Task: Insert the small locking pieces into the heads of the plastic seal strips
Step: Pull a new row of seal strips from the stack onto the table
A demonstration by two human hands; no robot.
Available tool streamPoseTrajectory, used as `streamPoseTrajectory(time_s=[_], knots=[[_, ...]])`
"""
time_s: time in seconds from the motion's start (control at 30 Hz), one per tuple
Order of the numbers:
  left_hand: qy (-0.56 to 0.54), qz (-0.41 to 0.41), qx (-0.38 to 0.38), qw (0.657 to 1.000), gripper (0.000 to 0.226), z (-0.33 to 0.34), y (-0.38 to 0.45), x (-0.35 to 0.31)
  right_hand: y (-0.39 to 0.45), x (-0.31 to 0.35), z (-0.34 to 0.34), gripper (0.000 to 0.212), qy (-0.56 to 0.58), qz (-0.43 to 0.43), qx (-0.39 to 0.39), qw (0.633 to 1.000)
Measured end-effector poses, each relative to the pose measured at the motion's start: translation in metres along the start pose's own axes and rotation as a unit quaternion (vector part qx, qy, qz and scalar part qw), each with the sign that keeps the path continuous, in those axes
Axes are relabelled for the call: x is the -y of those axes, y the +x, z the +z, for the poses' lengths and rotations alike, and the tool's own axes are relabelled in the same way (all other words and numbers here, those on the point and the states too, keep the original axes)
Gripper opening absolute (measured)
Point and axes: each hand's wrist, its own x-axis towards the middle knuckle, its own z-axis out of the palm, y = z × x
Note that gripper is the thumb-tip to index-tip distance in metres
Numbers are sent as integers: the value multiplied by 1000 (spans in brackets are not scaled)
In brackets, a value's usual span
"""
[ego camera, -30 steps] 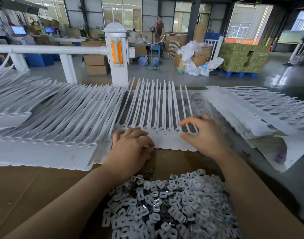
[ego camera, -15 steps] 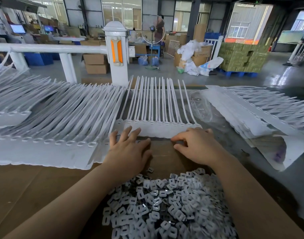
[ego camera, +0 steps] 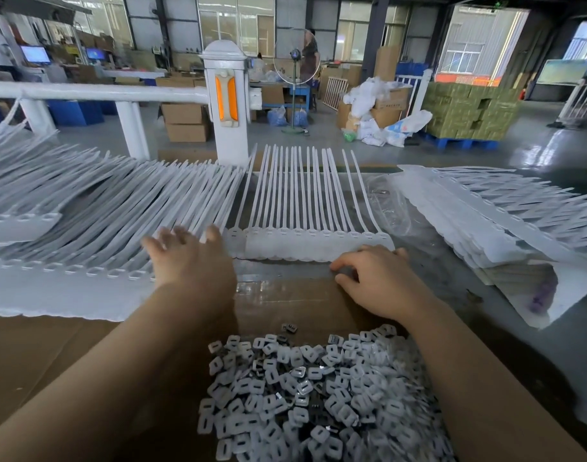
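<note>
Cardboard worktop, left hand spread flat on strips, right hand seemingly pinching strip heads

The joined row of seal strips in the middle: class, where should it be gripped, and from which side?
Grip the joined row of seal strips by its flat scalloped band, from the near edge, where the right hand already rests. The long tails fan away loose.

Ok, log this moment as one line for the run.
left hand: open, on left strip pile | right hand: fingers curled at centre strip row edge | locking pieces: heaped, untouched
</note>
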Motion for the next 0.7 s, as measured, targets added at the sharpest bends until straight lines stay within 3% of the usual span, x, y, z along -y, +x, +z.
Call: streamPoseTrajectory(time_s=[0.07,0.23,0.6,0.7], knots=[[-8,-6,42,999,46,-3,4,11,0,2,0,24,12,-7,-13,1000],[-41,20,35,998,40,-11,6,21,1,8,-1,23,72,-23,-38,996],[-209,-9,-32,977,22,-29,13,41,1,10,-3,22,113,-32,-75,990],[-212,-27,-75,974,30,-31,13,40,0,10,-4,22,113,-36,-73,990]])
